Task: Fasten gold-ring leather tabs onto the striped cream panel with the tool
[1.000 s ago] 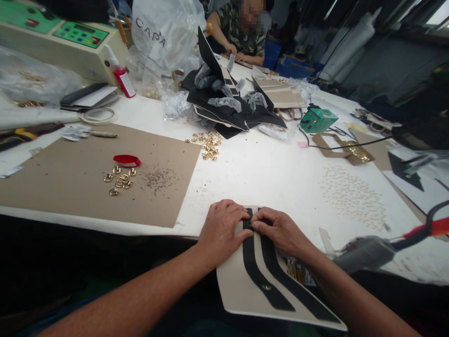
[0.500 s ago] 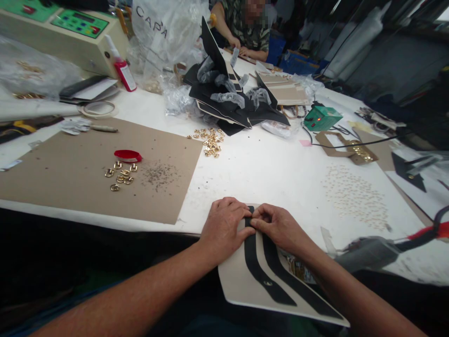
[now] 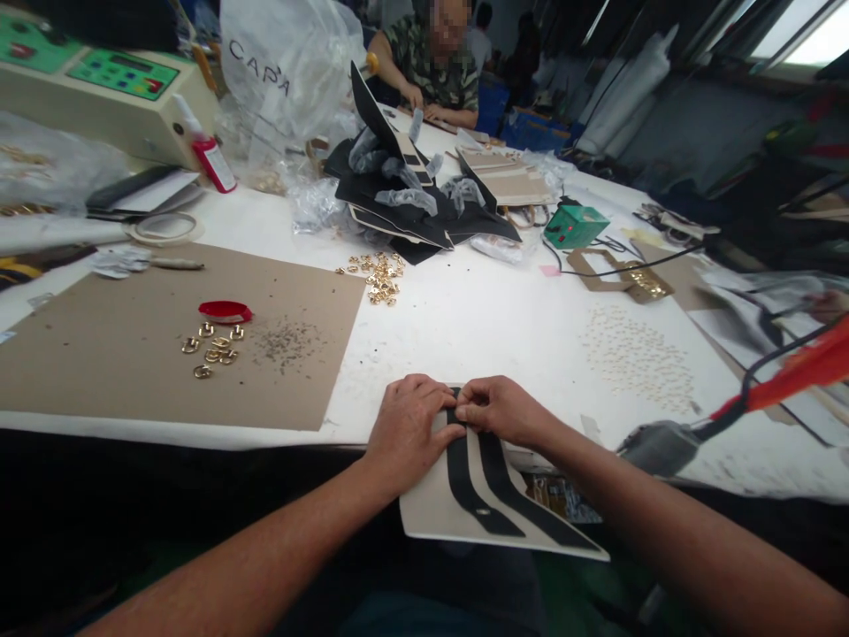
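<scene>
At the table's front edge leans a beige panel [image 3: 431, 509] with two black strips [image 3: 508, 487] running down it. The left strip has a small light metal spot near its lower end. My left hand [image 3: 412, 429] grips the panel's upper left, its thumb lying on the left strip and its fingers near the top edge. Right beside it, my right hand [image 3: 500, 411] is closed in a pinch at the upper end of that strip. Whatever is between its fingertips is hidden.
Gold fittings [image 3: 385, 279] and a brown board [image 3: 133, 354] with a red dish [image 3: 225, 311] lie to the left. Black panels [image 3: 411, 212] are piled behind. A green box [image 3: 576, 226] and a grey cabled tool [image 3: 663, 447] are at right. Another person [image 3: 431, 80] sits opposite.
The view has shifted slightly, so the table's things appear further left. The panel's lower end sits a little higher in view. Both hands keep their hold at its top.
</scene>
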A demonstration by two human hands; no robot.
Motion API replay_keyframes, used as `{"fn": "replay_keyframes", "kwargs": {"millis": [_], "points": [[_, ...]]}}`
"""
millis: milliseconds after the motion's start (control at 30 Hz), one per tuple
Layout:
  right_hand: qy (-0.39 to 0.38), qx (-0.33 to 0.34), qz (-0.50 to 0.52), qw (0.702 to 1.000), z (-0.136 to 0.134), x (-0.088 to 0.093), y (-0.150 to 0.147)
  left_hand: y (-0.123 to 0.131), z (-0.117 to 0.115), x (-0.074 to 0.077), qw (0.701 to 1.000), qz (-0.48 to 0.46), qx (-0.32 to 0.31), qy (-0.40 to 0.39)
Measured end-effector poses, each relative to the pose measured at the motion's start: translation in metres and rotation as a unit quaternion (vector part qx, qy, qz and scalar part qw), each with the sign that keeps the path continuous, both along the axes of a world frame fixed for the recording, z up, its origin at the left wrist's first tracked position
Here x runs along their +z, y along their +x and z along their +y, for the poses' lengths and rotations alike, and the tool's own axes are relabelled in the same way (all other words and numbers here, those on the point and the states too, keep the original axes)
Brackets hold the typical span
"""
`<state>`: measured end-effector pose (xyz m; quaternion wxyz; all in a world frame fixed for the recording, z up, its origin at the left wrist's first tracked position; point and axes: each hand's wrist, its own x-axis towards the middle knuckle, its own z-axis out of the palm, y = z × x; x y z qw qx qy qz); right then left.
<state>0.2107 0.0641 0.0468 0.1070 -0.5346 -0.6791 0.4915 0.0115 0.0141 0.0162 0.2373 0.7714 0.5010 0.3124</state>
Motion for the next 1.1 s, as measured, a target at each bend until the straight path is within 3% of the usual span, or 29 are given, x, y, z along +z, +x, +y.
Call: {"fn": "replay_keyframes", "kwargs": {"millis": [267,433,567,667,767,833,867,900,1033,1100], "points": [[0.122,-0.045,-0.013,0.991,-0.029,0.007,-0.006,0.001,-0.001,-0.003,0.999,0.017,0.006,0.035],[0.144,-0.072,0.001,0.987,-0.032,0.007,-0.003,0.002,0.0,-0.003,0.998,0.034,0.008,0.044],[0.168,-0.162,0.035,0.972,-0.058,0.017,0.013,0.002,0.001,-0.002,0.998,0.042,0.008,0.052],[0.22,-0.324,0.053,0.919,-0.106,0.019,0.04,0.001,0.003,-0.002,0.998,0.034,0.004,0.055],[0.297,-0.486,0.018,0.821,-0.153,0.008,0.08,0.001,0.006,-0.004,0.998,0.033,0.002,0.056],[0.315,-0.568,-0.004,0.76,-0.168,-0.004,0.107,0.001,0.008,-0.005,0.998,0.036,0.0,0.059],[0.308,-0.592,-0.015,0.745,-0.169,-0.01,0.12,0.001,0.009,-0.005,0.997,0.038,-0.002,0.061],[0.296,-0.597,-0.031,0.745,-0.167,-0.015,0.13,0.001,0.01,-0.004,0.997,0.041,-0.004,0.063],[0.237,-0.494,-0.136,0.825,-0.14,-0.023,0.148,0.0,0.008,-0.001,0.996,0.065,-0.01,0.058],[0.221,-0.466,-0.156,0.842,-0.13,-0.02,0.145,0.0,0.006,0.0,0.996,0.067,-0.014,0.056]]}}
